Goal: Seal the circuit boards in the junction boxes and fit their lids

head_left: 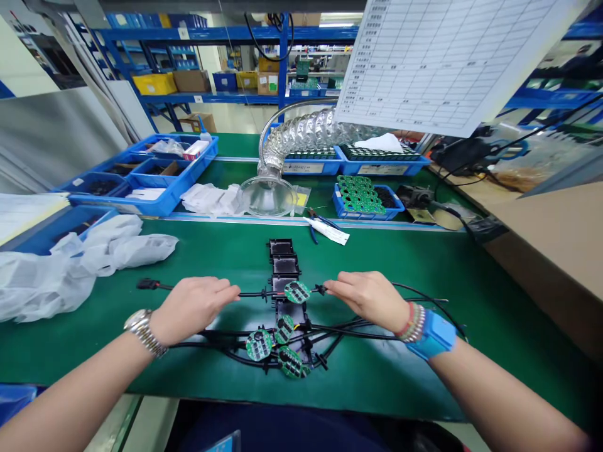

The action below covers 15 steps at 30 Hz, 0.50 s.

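Note:
Stretched level between my hands is a black cable with a round green circuit board (297, 292) in its middle. My left hand (200, 302) is closed on the cable left of the board, and a black connector (147, 284) sticks out beyond it. On the other side my right hand (370, 298) pinches the cable beside a small black fitting (321, 289). Beneath the held board runs a column of black rectangular housings (285, 266). Nearer to me, several more boards (259, 345) on black cables (372, 334) lie across the lowest housings.
White plastic bags (94, 257) lie at the left. Behind are a divided blue tray (172, 188), a metal duct hood (267, 196), pliers (325, 221), a white tube (327, 231) and a blue bin of boards (367, 215). A printed sheet (438, 69) hangs at upper right.

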Available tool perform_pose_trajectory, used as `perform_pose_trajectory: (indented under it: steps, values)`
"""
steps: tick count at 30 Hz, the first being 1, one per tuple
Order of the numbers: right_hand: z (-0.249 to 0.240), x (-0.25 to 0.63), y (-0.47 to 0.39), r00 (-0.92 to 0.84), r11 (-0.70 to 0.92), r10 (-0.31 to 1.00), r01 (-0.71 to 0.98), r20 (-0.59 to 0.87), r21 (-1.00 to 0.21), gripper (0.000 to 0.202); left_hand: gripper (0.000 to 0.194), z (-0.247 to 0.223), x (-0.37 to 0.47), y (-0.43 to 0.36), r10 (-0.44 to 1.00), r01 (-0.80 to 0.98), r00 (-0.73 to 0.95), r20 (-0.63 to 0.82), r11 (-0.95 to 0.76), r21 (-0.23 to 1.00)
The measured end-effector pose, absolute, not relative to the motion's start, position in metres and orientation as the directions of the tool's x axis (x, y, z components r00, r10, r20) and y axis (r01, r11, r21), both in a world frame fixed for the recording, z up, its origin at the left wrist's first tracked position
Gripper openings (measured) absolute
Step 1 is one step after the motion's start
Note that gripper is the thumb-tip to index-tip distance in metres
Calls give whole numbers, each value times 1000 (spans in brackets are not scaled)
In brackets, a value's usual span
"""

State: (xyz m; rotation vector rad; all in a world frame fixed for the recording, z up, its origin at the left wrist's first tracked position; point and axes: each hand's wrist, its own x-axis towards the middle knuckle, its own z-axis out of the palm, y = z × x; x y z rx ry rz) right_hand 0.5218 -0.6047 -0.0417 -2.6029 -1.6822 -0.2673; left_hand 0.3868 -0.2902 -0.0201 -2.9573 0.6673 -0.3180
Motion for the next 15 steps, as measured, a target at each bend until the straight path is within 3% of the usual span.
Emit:
perform_pose_trajectory:
  steps: [3, 8, 15]
  values:
    - [-51, 541, -589, 461, -468, 882, 881, 95, 73, 33, 30, -33, 411, -278, -403, -379, 898, 174, -912, -153]
    - [-64, 583, -550, 642, -644, 765, 760, 57, 89, 35, 31, -62, 466, -257, -147, -140, 979, 143, -988, -60]
    - [-86, 612, -525, 654, -650, 757, 752, 2, 107, 37, 27, -96, 502, -238, -41, -42, 992, 120, -999, 8]
